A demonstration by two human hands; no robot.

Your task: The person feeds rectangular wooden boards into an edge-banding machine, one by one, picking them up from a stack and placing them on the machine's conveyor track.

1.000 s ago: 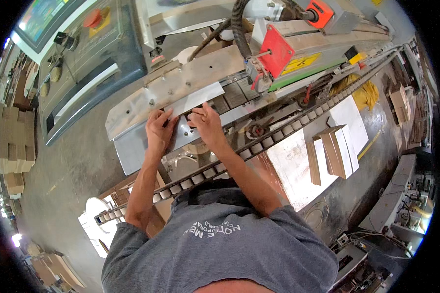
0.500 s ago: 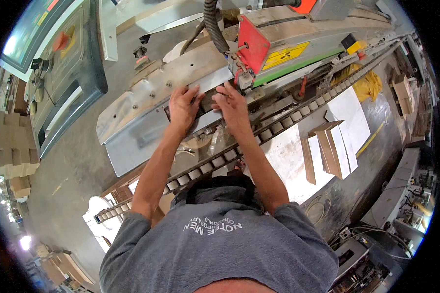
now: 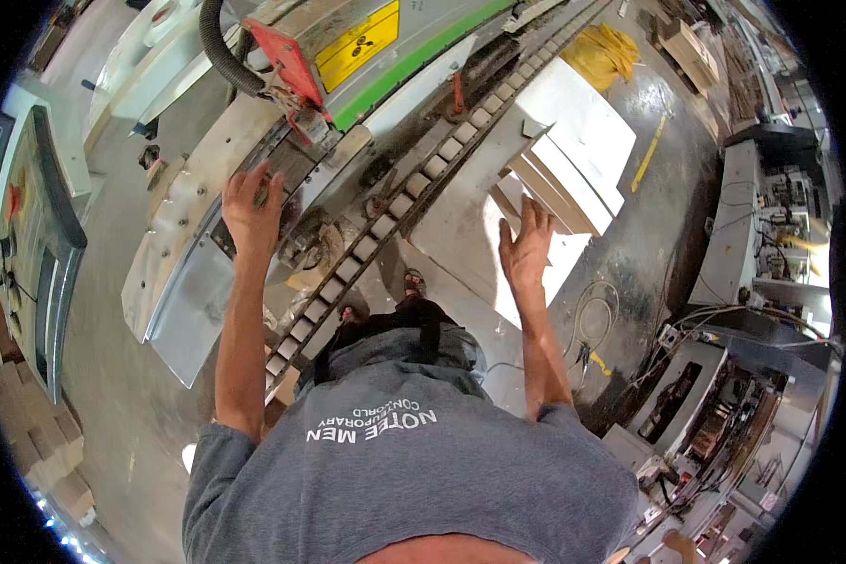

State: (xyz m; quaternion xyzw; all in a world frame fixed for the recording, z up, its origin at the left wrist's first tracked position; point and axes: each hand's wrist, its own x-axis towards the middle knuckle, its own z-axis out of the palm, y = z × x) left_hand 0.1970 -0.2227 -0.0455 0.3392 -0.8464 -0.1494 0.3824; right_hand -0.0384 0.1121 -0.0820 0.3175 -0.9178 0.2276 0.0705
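Note:
My left hand (image 3: 252, 211) is over the dark bed (image 3: 287, 164) of a long machine, beside its bare metal guide plate (image 3: 186, 211). Its fingers are bent, with a gap between thumb and forefinger, and I see nothing held. Out to the right, my right hand (image 3: 526, 252) is open with fingers spread. The fingertips are at the near end of a stack of white-faced panels with brown edges (image 3: 559, 193); whether they touch it I cannot tell. A red plate (image 3: 287, 61) and a yellow warning label (image 3: 357, 45) sit on the machine beyond my left hand.
A roller rail (image 3: 383, 226) runs diagonally between me and the machine. Under the panels lies a white board (image 3: 461, 226). A ribbed hose (image 3: 218, 52) curves down at the top. Yellow sheeting (image 3: 600, 56) lies far right, a coiled cable (image 3: 594, 315) on the floor nearer.
My view has turned right. My right hand has left the machine bed and swung across to the panel stack. My left hand stays over the machine.

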